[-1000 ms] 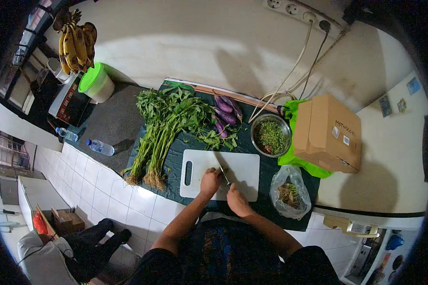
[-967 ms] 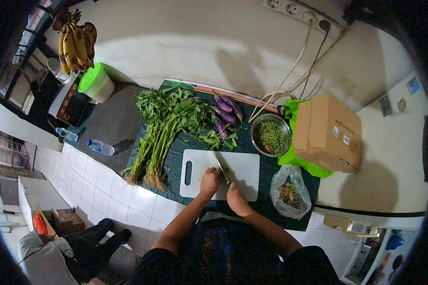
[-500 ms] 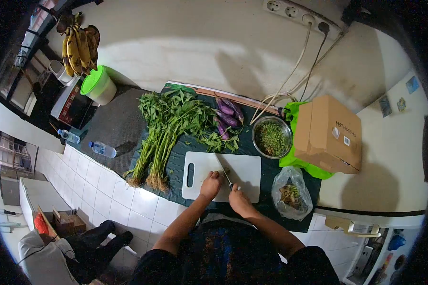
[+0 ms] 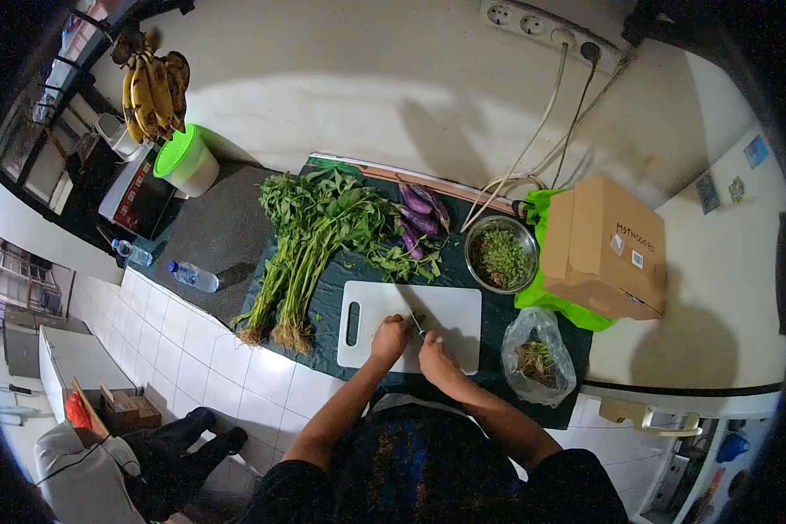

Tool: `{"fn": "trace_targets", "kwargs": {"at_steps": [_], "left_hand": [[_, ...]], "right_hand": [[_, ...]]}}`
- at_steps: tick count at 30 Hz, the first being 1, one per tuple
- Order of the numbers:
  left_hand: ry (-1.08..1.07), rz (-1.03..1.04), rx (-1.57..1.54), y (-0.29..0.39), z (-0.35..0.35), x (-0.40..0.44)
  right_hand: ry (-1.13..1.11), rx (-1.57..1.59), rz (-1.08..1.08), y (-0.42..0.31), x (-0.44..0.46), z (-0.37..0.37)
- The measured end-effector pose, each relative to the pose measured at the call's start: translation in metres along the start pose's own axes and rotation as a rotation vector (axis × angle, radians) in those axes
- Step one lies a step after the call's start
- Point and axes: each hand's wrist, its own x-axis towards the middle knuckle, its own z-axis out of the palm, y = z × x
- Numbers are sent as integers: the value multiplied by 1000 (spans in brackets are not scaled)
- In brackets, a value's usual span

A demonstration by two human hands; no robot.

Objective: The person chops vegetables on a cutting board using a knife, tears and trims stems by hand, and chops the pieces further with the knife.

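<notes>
Low over the cutting board, a knife in our grip

We have our right hand wrapped around the knife's handle, over the lower part of the board; the blade points away from us and slants left, close to our other fingers. Our left hand is just beside it, over the middle of the board, with its fingers curled inward. Whether they pinch anything we cannot tell, as the hand hides what lies beneath. The two hands are near each other but apart. Just beyond the blade we see a small dark scrap on the board.

Our board lies flat on a dark green cloth, its handle slot on the left. To its upper left we see a large bundle of leafy greens, stems toward us, with pale roots near the cloth's edge. Purple eggplants lie to the right of the leaves, and further right stands a metal bowl of chopped greens. Right of the board we find a clear plastic bag holding brown and green plant bits. Behind it stands a cardboard box, with bright green material showing beneath. Far left, we see bananas hanging near a lidded bucket.
</notes>
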Motion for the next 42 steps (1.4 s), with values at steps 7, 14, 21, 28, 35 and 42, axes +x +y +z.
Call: {"fn": "trace_targets", "kwargs": {"at_steps": [7, 14, 21, 28, 35, 42], "left_hand": [[73, 3, -123, -15, 13, 1], [107, -53, -269, -9, 7, 0], [56, -46, -207, -20, 15, 0], [74, -51, -208, -4, 0, 0], [20, -129, -149, -11, 7, 3], [23, -115, -147, -15, 9, 2]], "right_hand": [[9, 7, 32, 18, -4, 32], [267, -60, -166, 26, 32, 43], [10, -30, 53, 9, -10, 29], [51, 75, 64, 6, 10, 30], [65, -24, 50, 0, 12, 19], [90, -75, -35, 5, -17, 29]]}}
